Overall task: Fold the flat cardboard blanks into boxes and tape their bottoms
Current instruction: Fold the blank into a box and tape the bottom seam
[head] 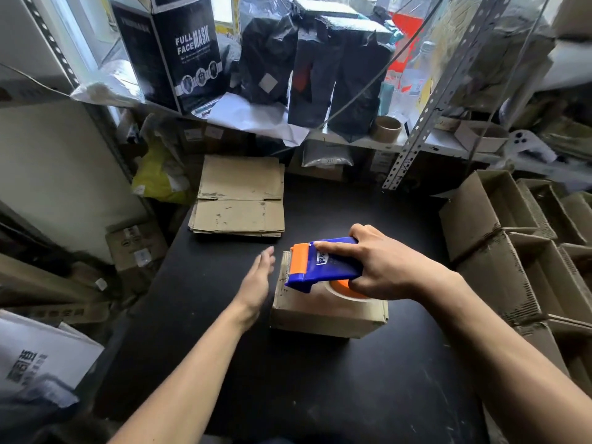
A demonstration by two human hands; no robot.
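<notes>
A small folded cardboard box (326, 318) stands on the black table (320, 395), bottom side up. My right hand (384, 267) grips a blue and orange tape dispenser (323, 264) and holds it on top of the box, its orange blade end at the box's left edge. My left hand (256, 280) is just left of the box with straight fingers, holding nothing; whether it touches the box's side I cannot tell. A stack of flat cardboard blanks (240, 197) lies at the table's far left.
Several folded open boxes (512, 238) are piled at the right of the table. A shelf (352, 141) behind holds black bags, a "FULL FACE MASK" carton (179, 52) and an empty tape core (388, 128). Cartons and a yellow bag (160, 177) crowd the left.
</notes>
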